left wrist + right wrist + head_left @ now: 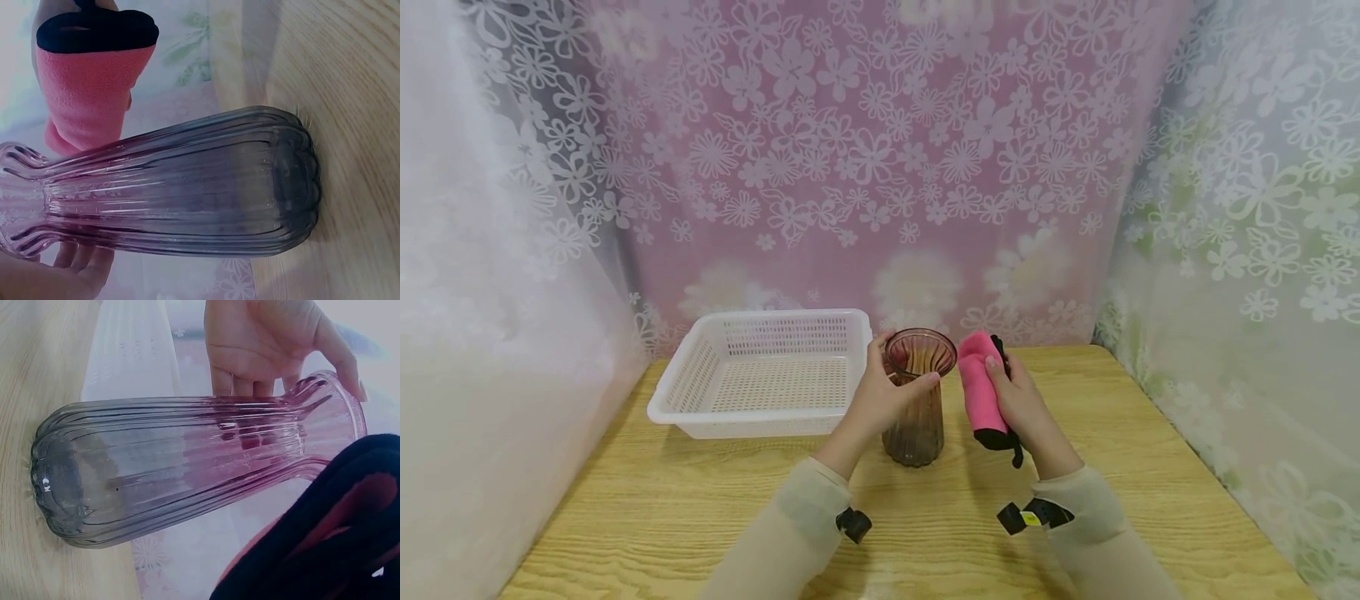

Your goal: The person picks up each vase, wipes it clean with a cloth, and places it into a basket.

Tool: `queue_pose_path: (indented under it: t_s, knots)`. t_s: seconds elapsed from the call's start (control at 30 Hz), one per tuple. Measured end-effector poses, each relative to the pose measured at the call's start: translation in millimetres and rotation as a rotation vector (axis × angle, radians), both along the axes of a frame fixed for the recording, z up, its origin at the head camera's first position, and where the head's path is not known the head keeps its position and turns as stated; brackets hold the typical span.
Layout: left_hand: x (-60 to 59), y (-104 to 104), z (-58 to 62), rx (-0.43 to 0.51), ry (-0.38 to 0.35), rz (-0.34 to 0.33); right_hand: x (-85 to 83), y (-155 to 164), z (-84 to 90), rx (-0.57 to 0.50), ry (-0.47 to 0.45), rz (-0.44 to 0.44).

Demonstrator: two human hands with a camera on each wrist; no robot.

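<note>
wooden table (700, 508) – left hand (880, 398) gripping ribbed glass vase (917, 417), right hand (1026, 408) clutching pink cloth (979, 385)

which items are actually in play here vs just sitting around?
In play:
- ribbed glass vase, upright on the table, gripped at the neck by the left hand
- folded pink and black cloth, held by the right hand beside the vase's rim

Sitting around:
- white perforated basket, left of the vase
- wooden table
- floral curtains
</note>
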State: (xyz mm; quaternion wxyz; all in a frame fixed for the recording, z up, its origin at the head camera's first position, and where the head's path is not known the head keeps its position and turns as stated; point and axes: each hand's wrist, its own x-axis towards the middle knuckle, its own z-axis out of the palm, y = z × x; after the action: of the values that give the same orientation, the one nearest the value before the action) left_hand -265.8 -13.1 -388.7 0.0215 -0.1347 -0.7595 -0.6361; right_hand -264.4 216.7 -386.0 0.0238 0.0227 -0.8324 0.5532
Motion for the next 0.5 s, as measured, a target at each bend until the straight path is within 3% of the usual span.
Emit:
queue_pose_path:
  t_s: [0.23,0.5]
  knots:
    - [-6.6,-7,1.8,0.0,-0.006,-0.068,4.1,-4,0.6,-0.055,0.07,-0.032]
    - [-17.2,-13,4.1,0.015,-0.009,-0.175,3.6,-14,-4.5,-0.174,0.275,-0.061]
